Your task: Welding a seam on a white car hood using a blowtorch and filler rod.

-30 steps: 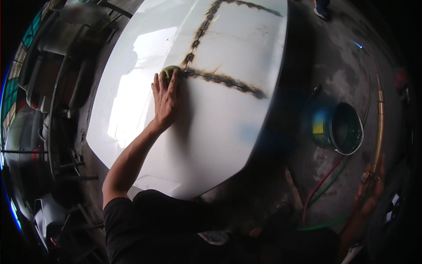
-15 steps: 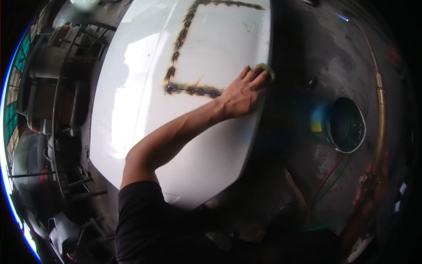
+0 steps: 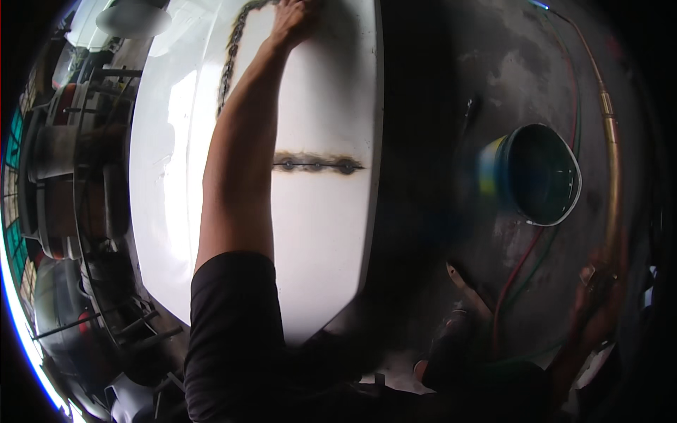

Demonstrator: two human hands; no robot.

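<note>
Fingers of the left hand [image 3: 295,20] press down on the white panel [image 3: 324,233] at the very top of the head view, held close together and bent over something small; the picture's edge cuts them off, so I cannot tell how far they close or whether anything sits under them. The bare forearm runs straight up the panel from a black sleeve [image 3: 229,331] at the lower edge.

The panel is large, glossy and curved, and takes up the middle of the view. A dark, rusty seam [image 3: 231,56] runs down from the hand along the panel's upper left. A second short burnt seam [image 3: 317,164] lies crosswise just right of the forearm, with round spots along it.

To the right, on the grey floor [image 3: 508,63], stands a dark green bucket [image 3: 539,175] with a yellow patch on its side, well apart from the panel. A brass-coloured rod [image 3: 612,155] with red and green hoses [image 3: 518,271] curves along the right rim.

At the lower right a hand [image 3: 599,310] shows only as a dim reddish blur near the rod; its fingers cannot be made out. The left rim holds dark metal racks and clutter [image 3: 77,183], too bent and shadowed to sort.
</note>
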